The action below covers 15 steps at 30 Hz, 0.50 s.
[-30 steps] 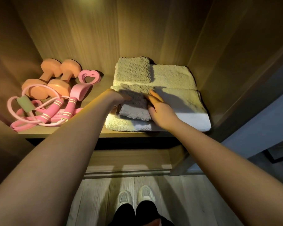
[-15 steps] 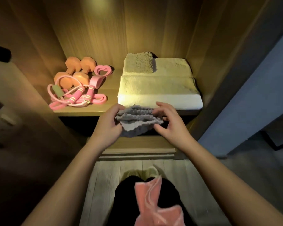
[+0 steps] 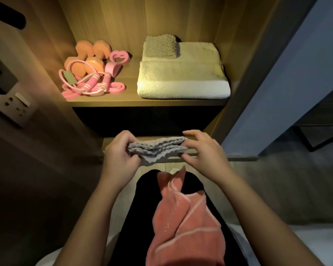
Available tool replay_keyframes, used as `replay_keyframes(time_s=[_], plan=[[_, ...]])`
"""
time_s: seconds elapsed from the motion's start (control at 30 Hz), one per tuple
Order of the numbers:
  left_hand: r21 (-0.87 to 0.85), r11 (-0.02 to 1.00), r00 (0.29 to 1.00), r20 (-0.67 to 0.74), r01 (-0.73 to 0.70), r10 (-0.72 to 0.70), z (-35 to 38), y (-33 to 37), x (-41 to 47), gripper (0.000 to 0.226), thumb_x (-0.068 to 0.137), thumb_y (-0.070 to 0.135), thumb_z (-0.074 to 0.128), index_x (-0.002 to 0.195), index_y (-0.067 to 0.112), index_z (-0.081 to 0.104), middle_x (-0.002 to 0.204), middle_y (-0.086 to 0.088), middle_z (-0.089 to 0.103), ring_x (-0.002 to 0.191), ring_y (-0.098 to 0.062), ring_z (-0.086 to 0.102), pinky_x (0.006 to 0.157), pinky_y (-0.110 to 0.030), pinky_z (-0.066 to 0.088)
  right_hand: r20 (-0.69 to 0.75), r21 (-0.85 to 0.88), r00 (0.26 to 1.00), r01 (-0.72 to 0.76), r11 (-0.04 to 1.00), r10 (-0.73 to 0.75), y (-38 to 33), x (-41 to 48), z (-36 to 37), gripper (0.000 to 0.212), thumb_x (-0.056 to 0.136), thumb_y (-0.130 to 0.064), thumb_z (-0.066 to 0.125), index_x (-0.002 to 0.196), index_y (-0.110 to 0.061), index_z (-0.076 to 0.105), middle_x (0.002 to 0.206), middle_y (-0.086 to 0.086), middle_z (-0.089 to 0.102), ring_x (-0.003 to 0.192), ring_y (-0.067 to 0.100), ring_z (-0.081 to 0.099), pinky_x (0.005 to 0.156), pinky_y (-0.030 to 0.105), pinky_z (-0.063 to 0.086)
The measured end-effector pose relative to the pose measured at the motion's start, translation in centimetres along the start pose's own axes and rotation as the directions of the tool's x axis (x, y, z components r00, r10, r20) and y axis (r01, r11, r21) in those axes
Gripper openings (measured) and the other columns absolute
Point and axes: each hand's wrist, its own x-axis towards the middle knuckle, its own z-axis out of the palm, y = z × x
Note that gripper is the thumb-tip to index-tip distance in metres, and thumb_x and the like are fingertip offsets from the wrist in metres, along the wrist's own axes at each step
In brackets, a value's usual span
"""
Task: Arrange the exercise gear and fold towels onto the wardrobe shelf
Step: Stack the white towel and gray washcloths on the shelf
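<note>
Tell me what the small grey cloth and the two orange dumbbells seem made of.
The small grey folded cloth looks like matte terry or microfibre: its stacked edges are fuzzy. The two orange dumbbells look like matte foam or rubbery coating: smooth rounded ends, no shine.

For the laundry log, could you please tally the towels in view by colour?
Cream: 2, front shelf towel and rear shelf towel
Beige: 1, small towel on the rear one
Grey: 1, grey towel held by left hand and right hand
Pink: 1, pink towel on the lap
Total: 5
</note>
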Motion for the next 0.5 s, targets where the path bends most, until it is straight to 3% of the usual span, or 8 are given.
replay_keyframes(time_s=[0.13, 0.23, 0.3, 0.37, 0.43, 0.5], plan=[[-0.005, 1.0, 1.0, 0.022, 0.021, -0.021, 0.4, -0.1, -1.1, 0.027, 0.072, -0.015, 0.064, 0.077, 0.009, 0.051, 0.078, -0.001, 0.053, 0.071, -0.014, 0.051, 0.058, -0.03, 0.041, 0.02, 0.026, 0.999, 0.035, 0.999, -0.036, 0.0, -0.8, 0.1, 0.019, 0.085, -0.034, 0.067, 0.103, -0.029, 0.069, 0.13, -0.011, 0.054, 0.119, 0.013, 0.049, 0.091, 0.036, 0.045], [-0.085, 0.994, 0.997, 0.042, 0.073, -0.069, 0.0, 0.0, -0.9, 0.024, 0.081, -0.008, 0.063, 0.086, 0.014, 0.054, 0.082, 0.001, 0.059, 0.075, -0.013, 0.057, 0.061, -0.035, 0.048, 0.018, 0.275, 1.0, -0.001, 0.962, -0.004, -0.3, -0.7, 0.0, 0.017, 0.084, -0.024, 0.069, 0.1, -0.023, 0.064, 0.115, -0.009, 0.06, 0.107, 0.01, 0.057, 0.088, 0.04, 0.05], [-0.063, 0.992, 0.987, 0.124, 0.11, -0.101, -0.1, 0.2, -0.7, 0.016, 0.09, 0.009, 0.062, 0.098, 0.021, 0.055, 0.087, 0.006, 0.063, 0.08, -0.01, 0.061, 0.067, -0.038, 0.05, 0.007, 0.588, 0.99, -0.119, 0.8, 0.142, -0.4, -0.5, -0.3, 0.025, 0.084, -0.013, 0.071, 0.105, -0.019, 0.058, 0.106, -0.002, 0.064, 0.098, 0.013, 0.063, 0.087, 0.04, 0.053], [-0.059, 0.979, 0.975, 0.119, 0.196, -0.188, 0.1, 0.3, -0.7, 0.012, 0.095, 0.021, 0.057, 0.104, 0.027, 0.053, 0.087, 0.013, 0.064, 0.078, -0.003, 0.061, 0.066, -0.036, 0.051, 0.12, 0.82, 0.962, -0.236, 0.522, 0.247, -0.8, -0.7, -0.4, 0.048, 0.085, -0.017, 0.073, 0.125, -0.025, 0.047, 0.111, 0.002, 0.065, 0.096, 0.013, 0.068, 0.085, 0.037, 0.057], [-0.181, 0.929, 0.946, 0.025, 0.322, -0.323, 0.4, 0.3, -0.6, 0.013, 0.096, 0.02, 0.054, 0.107, 0.026, 0.052, 0.091, 0.016, 0.064, 0.083, 0.0, 0.063, 0.071, -0.037, 0.054, 0.25, 0.862, 0.939, -0.327, 0.388, 0.236, -0.9, -1.2, -0.1, 0.078, 0.08, -0.033, 0.078, 0.142, -0.039, 0.03, 0.121, -0.001, 0.065, 0.103, 0.01, 0.068, 0.088, 0.037, 0.057], [-0.338, 0.841, 0.882, -0.059, 0.422, -0.467, 0.9, 0.4, -0.7, 0.012, 0.097, 0.018, 0.053, 0.107, 0.024, 0.054, 0.101, 0.005, 0.065, 0.096, -0.014, 0.065, 0.084, -0.047, 0.055, 0.329, 0.862, 0.931, -0.365, 0.352, 0.159, -0.9, -2.1, 0.6, 0.096, 0.073, -0.04, 0.081, 0.147, -0.045, 0.021, 0.128, -0.002, 0.062, 0.107, 0.012, 0.067, 0.091, 0.038, 0.055]])
